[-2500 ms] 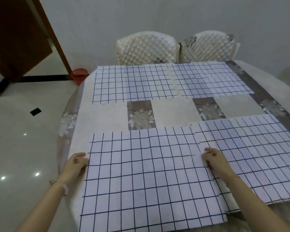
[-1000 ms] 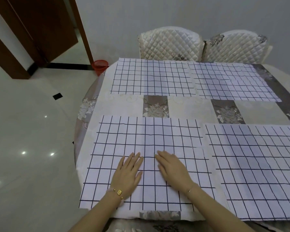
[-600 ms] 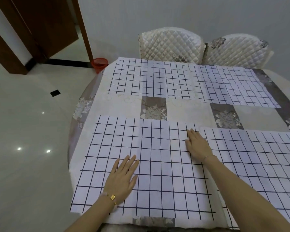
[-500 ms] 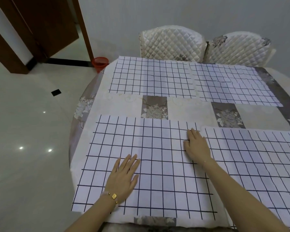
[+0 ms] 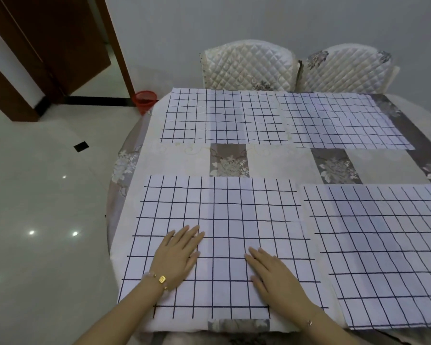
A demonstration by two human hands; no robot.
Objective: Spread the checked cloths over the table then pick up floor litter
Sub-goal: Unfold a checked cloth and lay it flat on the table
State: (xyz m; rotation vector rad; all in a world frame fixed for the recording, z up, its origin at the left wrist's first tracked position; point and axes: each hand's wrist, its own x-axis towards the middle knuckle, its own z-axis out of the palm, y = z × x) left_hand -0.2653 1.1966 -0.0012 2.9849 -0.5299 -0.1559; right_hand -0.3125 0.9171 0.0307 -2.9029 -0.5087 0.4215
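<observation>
Round table (image 5: 279, 163), floral cover. Near-left checked cloth (image 5: 222, 207) lies flat; three other checked cloths (image 5: 222, 115) fill the remaining quarters. Left hand (image 5: 178, 257) and right hand (image 5: 274, 275) press palms-down on it, fingers straight. Small black square (image 5: 81, 146) on floor, left.

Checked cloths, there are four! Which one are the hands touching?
The near-left checked cloth. The left hand and right hand both lie flat on it; the near-right cloth, far-left cloth and far-right cloth have no hand on them.
</observation>
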